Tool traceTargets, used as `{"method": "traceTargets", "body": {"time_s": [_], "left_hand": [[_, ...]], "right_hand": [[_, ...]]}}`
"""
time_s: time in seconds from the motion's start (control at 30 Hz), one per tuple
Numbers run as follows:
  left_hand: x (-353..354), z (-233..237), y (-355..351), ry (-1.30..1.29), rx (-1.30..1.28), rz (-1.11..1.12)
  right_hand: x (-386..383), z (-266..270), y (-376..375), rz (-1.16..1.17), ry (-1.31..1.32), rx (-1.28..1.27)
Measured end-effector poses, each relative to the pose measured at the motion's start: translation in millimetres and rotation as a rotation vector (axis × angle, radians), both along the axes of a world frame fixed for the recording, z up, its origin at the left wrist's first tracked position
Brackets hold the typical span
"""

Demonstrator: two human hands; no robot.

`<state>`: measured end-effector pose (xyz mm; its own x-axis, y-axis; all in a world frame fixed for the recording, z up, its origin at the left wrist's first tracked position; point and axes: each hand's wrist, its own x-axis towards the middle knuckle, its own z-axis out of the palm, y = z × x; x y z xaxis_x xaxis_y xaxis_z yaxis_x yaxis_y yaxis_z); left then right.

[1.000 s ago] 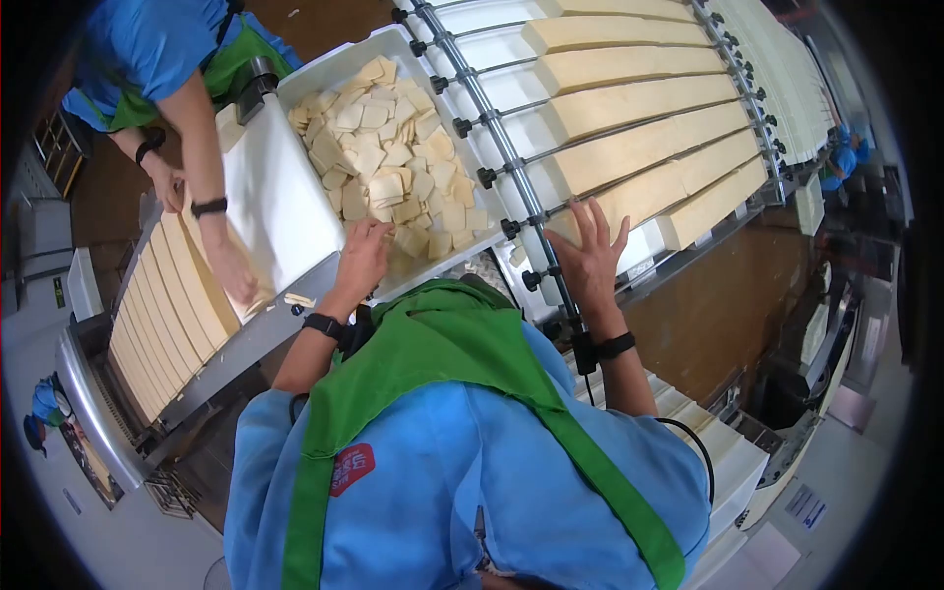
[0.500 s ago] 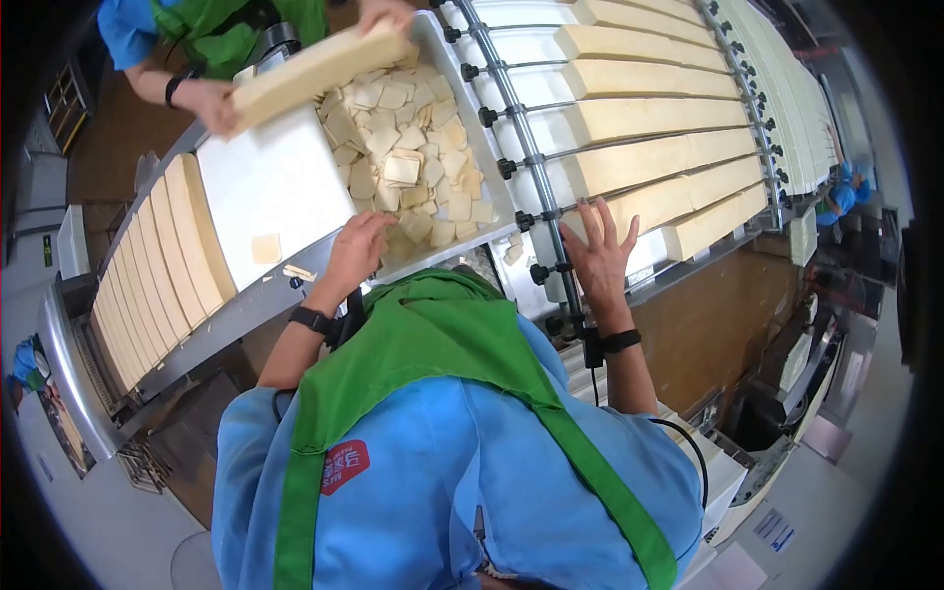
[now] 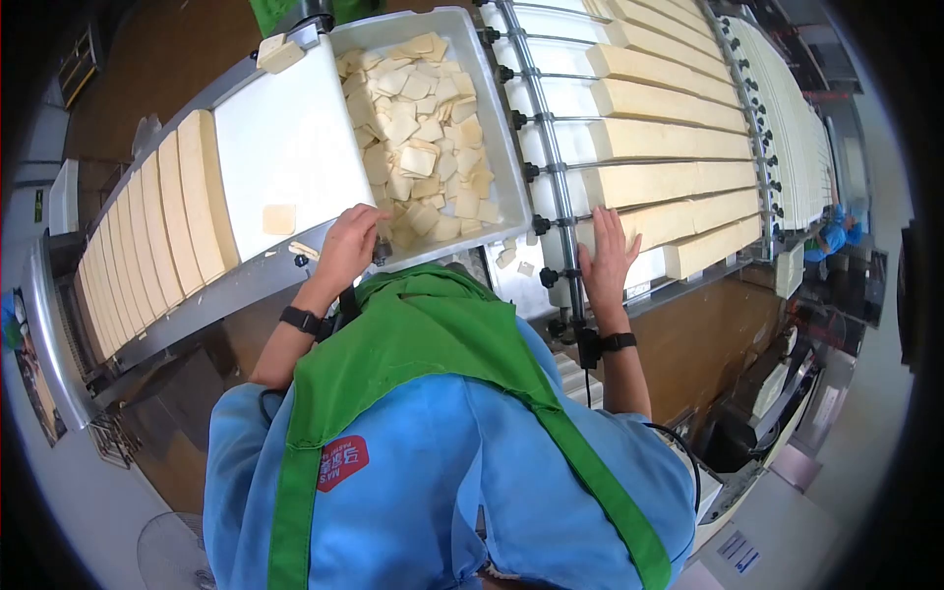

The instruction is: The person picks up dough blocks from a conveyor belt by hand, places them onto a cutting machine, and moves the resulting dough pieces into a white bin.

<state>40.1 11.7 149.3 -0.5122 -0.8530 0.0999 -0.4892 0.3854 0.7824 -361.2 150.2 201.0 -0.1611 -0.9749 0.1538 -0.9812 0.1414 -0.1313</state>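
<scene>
— Well, what can't you read from where you sit?

— Quite a bit. I see the person from above, and the green apron (image 3: 442, 334) and blue shoulders cover the near edge of the line. The fingertips of the left hand (image 3: 349, 246) are tucked out of sight at the near corner of the white plastic tub (image 3: 503, 147), so I can't tell whether that hand clamps the rim or only rests on it. The picture's dark round border cuts off the far rows. A small blue figure (image 3: 836, 238) at the far right is too tiny to read.

— And the other hand?

— The right hand (image 3: 608, 258) lies flat, fingers spread, gripping nothing, on the near end of a long pale slab (image 3: 688, 218) beside the metal rail.

— Where is the tub relative to both?

— Between them, but touching only the left hand. It is heaped with pale square offcuts (image 3: 423, 138), which begin just beyond the left knuckles. The right hand is apart from it, across the rail. Left of the tub, one loose square piece (image 3: 279, 218) lies on the white flat belt (image 3: 285, 128).
</scene>
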Motion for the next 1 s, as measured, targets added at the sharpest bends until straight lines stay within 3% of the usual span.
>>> {"method": "traceTargets", "body": {"time_s": [0.2, 0.33, 0.43, 0.53, 0.6, 0.7, 0.83, 1.0], "left_hand": [[44.4, -3.7, 17.0, 0.091, 0.114, 0.195], [90.6, -11.3, 38.9, 0.047, -0.126, 0.727], [135.4, -45.4, 56.8, -0.120, -0.129, 1.257], [164.8, -54.7, 57.7, -0.189, -0.059, 1.530], [172.4, -46.5, 48.7, -0.085, 0.040, 1.505], [171.9, -36.3, 29.5, 0.009, 0.107, 1.440], [170.6, -26.3, 8.5, 0.004, 0.175, 1.420], [169.2, -17.5, -2.5, -0.056, 0.204, 1.395]], "right_hand": [[4.4, 8.5, 2.5, 0.000, 0.151, 0.273], [41.8, 35.3, -25.2, -0.045, 0.170, 0.318], [99.3, 34.9, -88.8, 0.220, 0.164, -0.007], [194.4, 27.3, -177.5, 0.570, -0.258, -0.053], [276.7, 18.0, -230.6, 0.760, -0.429, -0.049], [377.5, -26.9, -319.3, 1.026, -0.464, -0.042], [483.8, -61.8, -408.8, 1.028, -0.342, -0.054], [538.7, -79.8, -453.3, 0.907, 0.023, 0.066]]}}
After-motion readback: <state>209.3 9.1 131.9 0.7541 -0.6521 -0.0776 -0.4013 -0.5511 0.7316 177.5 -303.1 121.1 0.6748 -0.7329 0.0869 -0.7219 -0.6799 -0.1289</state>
